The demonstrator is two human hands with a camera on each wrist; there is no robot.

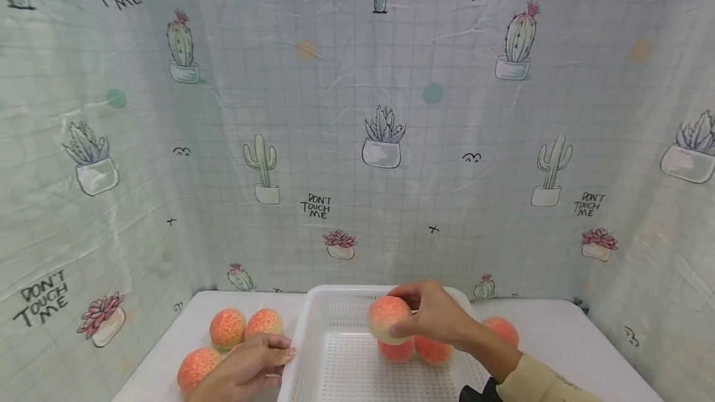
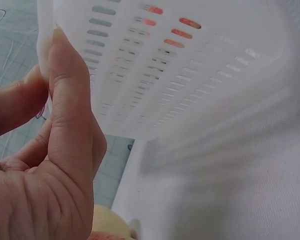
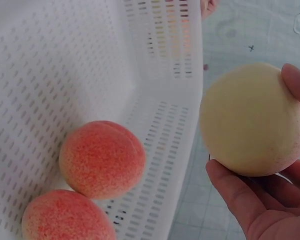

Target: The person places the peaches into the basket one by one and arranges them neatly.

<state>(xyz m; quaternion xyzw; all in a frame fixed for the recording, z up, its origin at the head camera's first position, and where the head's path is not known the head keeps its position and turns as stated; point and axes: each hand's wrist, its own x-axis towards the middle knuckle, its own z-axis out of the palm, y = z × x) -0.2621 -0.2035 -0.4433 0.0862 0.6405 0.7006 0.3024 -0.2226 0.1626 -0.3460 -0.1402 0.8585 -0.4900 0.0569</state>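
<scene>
A white perforated plastic basket (image 1: 297, 352) stands on the table with two peaches inside, one peach (image 3: 102, 159) beside another peach (image 3: 67, 217). My right hand (image 1: 436, 318) holds a third peach (image 1: 389, 318) above them, thumb and fingers around its sides. Its pale yellow side (image 3: 252, 120) faces the right wrist camera. At the basket's left rim is my left hand (image 1: 251, 365). The left wrist view shows this left hand (image 2: 65, 125) pinching the rim between thumb and fingers, with the slotted wall (image 2: 140, 60) beside it.
Several peaches lie left of the basket, including a peach (image 1: 228, 327) near the back and a peach (image 1: 198, 368) by my left forearm. Another peach (image 1: 501, 330) sits to the right, behind my right forearm. A cactus-print curtain (image 1: 357, 110) encloses the white table (image 1: 564, 340).
</scene>
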